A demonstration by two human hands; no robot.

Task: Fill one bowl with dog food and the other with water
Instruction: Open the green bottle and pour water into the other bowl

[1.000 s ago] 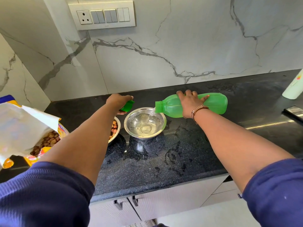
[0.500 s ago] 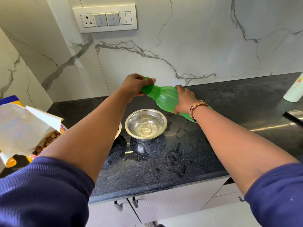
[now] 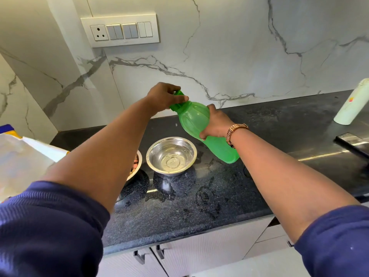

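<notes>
1. My right hand [image 3: 216, 124] grips the green bottle [image 3: 201, 126] round its middle and holds it tilted, base just above the counter [image 3: 199, 212], neck up and to the left.
2. My left hand [image 3: 165, 96] pinches the green cap [image 3: 178, 100] at the bottle's mouth, fingers curled round it.
3. I judge the step to be capping: seat the cap square on the neck first, then turn it with the left hand while the right hand holds the bottle from turning.
4. The steel bowl [image 3: 171, 154] stands on the counter below the bottle and holds water; keep the bottle base clear of its rim.
5. The food bowl [image 3: 137, 162], left of the steel bowl, is mostly hidden by my left arm; kibble shows at its edge.
6. The counter near the bowls looks wet, so set the bottle down upright and firmly.
</notes>
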